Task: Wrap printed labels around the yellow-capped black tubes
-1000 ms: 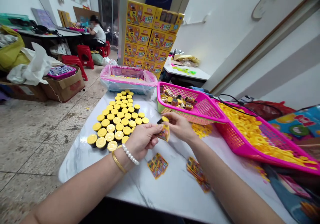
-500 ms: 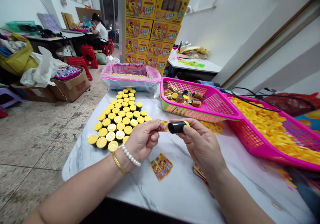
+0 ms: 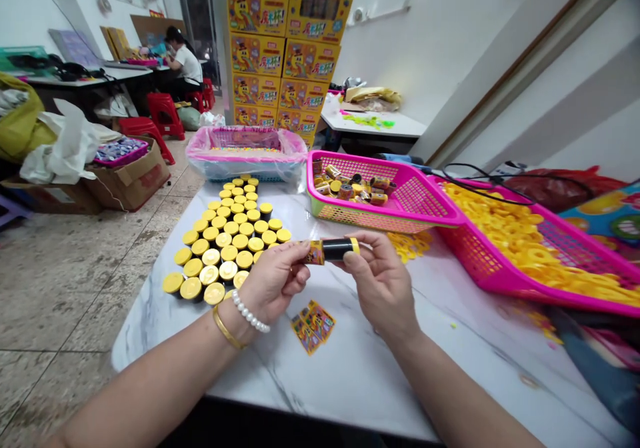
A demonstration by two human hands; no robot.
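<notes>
On the white marbled table (image 3: 350, 381), at left, in close rows, upright black cylinders with round yellow caps (image 3: 229, 253). Next, left hand (image 3: 277, 278), pinched on a small orange printed wrap (image 3: 314, 253). Below, fanned flat, small orange printed pieces (image 3: 313, 327). Above the table, between both hands, a smooth black cylinder (image 3: 337, 249), horizontal, yellow-capped at right, left end at the wrap; inside or merely touching, impossible to tell. Then right hand (image 3: 383, 278), gripping the cylinder near its capped end. Farther right, yellow plastic rings (image 3: 515, 235) in a bright-pink perforated basket (image 3: 483, 275).
</notes>
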